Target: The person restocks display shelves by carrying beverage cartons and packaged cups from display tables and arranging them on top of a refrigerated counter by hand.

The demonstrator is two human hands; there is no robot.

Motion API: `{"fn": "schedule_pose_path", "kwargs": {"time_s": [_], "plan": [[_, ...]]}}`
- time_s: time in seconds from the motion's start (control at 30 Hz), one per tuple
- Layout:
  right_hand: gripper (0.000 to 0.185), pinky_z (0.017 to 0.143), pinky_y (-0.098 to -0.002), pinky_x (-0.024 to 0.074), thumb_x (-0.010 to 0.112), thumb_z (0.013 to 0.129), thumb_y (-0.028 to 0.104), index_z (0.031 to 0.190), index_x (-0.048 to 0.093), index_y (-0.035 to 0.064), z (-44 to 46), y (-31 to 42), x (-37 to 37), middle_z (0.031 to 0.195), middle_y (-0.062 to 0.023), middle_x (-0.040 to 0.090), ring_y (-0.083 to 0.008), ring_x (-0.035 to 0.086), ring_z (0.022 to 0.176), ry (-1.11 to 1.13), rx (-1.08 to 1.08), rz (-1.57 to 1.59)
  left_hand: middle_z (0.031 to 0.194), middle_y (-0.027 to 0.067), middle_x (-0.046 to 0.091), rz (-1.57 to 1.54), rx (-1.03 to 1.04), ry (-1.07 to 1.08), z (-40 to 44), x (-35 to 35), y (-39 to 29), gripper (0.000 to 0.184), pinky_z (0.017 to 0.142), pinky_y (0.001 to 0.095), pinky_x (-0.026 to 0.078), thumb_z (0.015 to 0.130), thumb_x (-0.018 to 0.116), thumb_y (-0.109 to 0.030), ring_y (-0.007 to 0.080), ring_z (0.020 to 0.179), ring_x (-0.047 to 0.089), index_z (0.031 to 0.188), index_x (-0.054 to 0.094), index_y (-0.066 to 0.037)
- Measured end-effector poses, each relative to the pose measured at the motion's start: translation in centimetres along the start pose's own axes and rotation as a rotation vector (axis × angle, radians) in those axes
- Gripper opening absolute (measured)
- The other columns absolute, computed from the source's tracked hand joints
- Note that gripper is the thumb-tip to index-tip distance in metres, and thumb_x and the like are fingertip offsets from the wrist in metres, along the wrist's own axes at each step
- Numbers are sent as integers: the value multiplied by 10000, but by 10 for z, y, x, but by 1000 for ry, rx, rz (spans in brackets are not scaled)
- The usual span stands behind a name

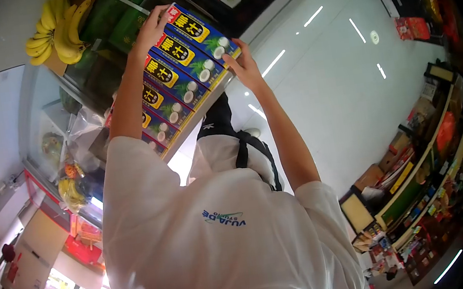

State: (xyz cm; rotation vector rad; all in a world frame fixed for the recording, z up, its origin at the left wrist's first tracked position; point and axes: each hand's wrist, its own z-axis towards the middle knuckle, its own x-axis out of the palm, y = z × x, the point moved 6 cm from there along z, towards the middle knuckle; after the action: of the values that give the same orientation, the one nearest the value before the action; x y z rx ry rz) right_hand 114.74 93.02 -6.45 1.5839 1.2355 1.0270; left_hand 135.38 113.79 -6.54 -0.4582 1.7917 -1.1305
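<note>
View from the head, looking down. A pale, glossy floor (323, 88) fills the right side, crossed by bright streaks of reflected light. The person's white shirt (229, 261), with small blue and green lettering on the chest, occupies the lower middle. Curved shelves (423, 178), crowded with small goods, stand at the lower right, well apart from the hands. Ahead of the body, a surface with a pale edge (200, 114) carries a slanting row of blue drink boxes (179, 94), set side by side, each printed with coconuts and a yellow-and-black label. Bananas (61, 29) lie beyond the row at the upper left; a clear plastic bag (84, 129) sits to its left. The farthest box (191, 30) heads the row and is held between the two hands, one at each end. The left hand (152, 32) lies over its left end, fingers curled. The right hand (245, 68) grips its right end, thumb and forefinger slightly spread. Whether this box is raised above its neighbours cannot be told.
</note>
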Motion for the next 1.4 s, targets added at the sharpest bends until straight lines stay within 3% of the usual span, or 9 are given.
{"fn": "schedule_pose_path", "kwargs": {"time_s": [0.37,0.47,0.53,0.67,0.73,0.83,1.03,1.2,1.4], "plan": [[713,939,-357,446,510,939,406,1484,148,123,-148,-45,-126,1384,-149,429,-275,577,1079,-148,50,179,1305,195,509,561,-155,-88,-14,19,-34,477,973,425,404,951,442,-261,354,1196,487,1390,369,-89],[635,952,-367,445,418,977,389,1484,150,116,-302,-101,-210,1345,-159,471,-292,576,1096,-365,67,346,1318,208,494,613,-320,-68,-30,43,-65,510,968,431,410,907,496,-297,353,1190,495,1366,410,-91],[583,948,-385,450,402,985,354,1477,188,126,-448,-168,-268,1351,-138,472,-297,509,1179,-651,202,341,1357,237,437,1062,218,168,-38,96,-70,518,1061,409,323,900,496,-312,364,1275,406,1319,435,-15],[595,948,-498,419,358,959,494,1456,266,181,-847,-453,-271,1455,-98,367,-350,453,1232,-1442,243,410,1357,220,435,616,110,12,-49,185,-122,503,1057,408,325,914,467,-360,362,1254,425,1287,475,-24],[694,777,-495,485,397,868,640,1427,296,242,-995,-490,-184,1311,-114,485,-331,553,989,-1754,619,593,1342,215,449,693,51,-16,-48,215,-148,488,1047,412,334,912,465,-353,361,1245,434,1270,488,-22],[637,497,-411,494,457,866,452,1374,364,81,-1090,-434,-92,1034,-210,611,-319,619,659,-1806,1170,601,1319,208,469,796,-75,-61,-49,249,-175,466,1032,418,348,911,461,-343,359,1231,446,1244,507,-21],[391,442,-416,512,527,851,349,965,568,-23,-1030,-438,-162,819,-180,628,-299,649,588,-1564,1221,692,1273,195,511,880,-294,-123,-71,299,-197,429,1002,432,376,907,453,-323,354,1204,472,1192,546,-17],[662,723,-364,534,610,826,450,1347,444,77,-881,-417,-372,1101,-161,623,-264,647,882,-1205,802,231,1235,184,545,917,-329,-80,-71,380,-222,404,977,442,399,904,446,-307,351,1181,493,1149,577,-14],[522,748,-331,522,590,877,323,1308,462,59,-831,-216,-495,1061,-143,629,-225,635,883,-1200,227,418,1190,170,587,972,56,464,-41,664,-291,383,947,455,426,900,439,-287,346,1154,519,1097,616,-11]]}}
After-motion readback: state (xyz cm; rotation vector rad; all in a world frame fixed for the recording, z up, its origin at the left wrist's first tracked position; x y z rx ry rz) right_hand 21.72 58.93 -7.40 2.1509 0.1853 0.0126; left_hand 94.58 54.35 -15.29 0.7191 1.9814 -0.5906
